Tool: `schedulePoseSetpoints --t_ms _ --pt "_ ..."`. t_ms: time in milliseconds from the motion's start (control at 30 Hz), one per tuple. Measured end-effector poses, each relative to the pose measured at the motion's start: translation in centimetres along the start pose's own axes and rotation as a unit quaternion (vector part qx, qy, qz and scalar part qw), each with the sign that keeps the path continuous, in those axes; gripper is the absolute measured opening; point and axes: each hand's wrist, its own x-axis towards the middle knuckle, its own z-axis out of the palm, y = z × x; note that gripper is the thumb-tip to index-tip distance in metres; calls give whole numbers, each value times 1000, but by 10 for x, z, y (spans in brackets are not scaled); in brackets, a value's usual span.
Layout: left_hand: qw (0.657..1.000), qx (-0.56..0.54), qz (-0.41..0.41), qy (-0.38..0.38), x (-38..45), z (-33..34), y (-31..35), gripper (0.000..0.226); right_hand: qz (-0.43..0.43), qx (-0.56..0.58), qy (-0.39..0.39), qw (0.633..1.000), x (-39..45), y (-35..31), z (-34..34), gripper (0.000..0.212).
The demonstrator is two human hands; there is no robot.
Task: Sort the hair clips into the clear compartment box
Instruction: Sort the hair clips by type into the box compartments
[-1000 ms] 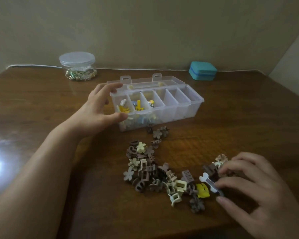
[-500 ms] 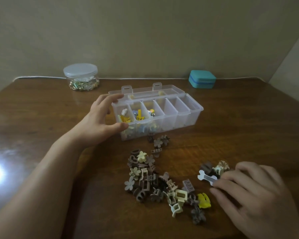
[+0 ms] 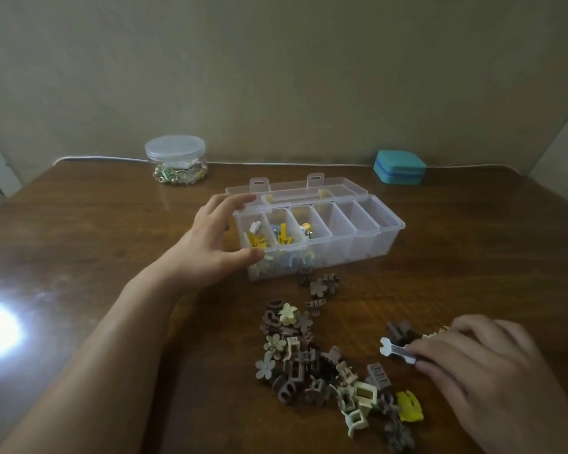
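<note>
Clear compartment box (image 3: 368, 239) | brown, beige, cream clip pile (image 3: 312, 365) | one yellow clip (image 3: 409, 411) | white bone-shaped clip (image 3: 394, 349) | teal case (image 3: 399, 167) | dark brown wood-grain table (image 3: 112, 224)

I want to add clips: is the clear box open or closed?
Open: the clear compartment box has its lid folded back, with all compartments uncovered.

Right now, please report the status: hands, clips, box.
Left hand grips clear box end. Right hand pinches white bone clip. Clip pile unsorted; three right compartments look empty. Nothing in the way.
</note>
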Motion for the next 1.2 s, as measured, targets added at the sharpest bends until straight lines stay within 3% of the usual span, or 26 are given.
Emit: schedulePoseSetpoints --t_ms 200,300,433,533,600,700,867,1067,1200 --pt "1000 -2 3 0 0 0 0 86 81 176 -31 980 40 -6 -20 13" --pt "1000 0 3 -2 0 0 -1 85 124 299 0 946 85 -9 -17 14" --pt "1000 -1 5 -5 0 -1 -2 86 105 301 23 948 155 -17 4 5" --pt "1000 1 6 -9 1 -1 -2 88 73 260 -1 963 170 -21 24 20" --pt "1000 5 6 -8 1 -1 -3 89 56 252 -4 966 166 -20 25 19" --pt "1000 13 8 1 2 0 -4 88 38 289 -34 956 157 -13 7 12" --pt "999 34 12 14 4 1 -9 88 -4 375 -107 921 143 0 -29 21" --pt "999 41 11 16 4 3 -10 85 -91 317 -40 943 116 -3 -53 11" --pt "999 39 13 17 4 3 -9 85 -59 303 14 951 81 8 -58 7"
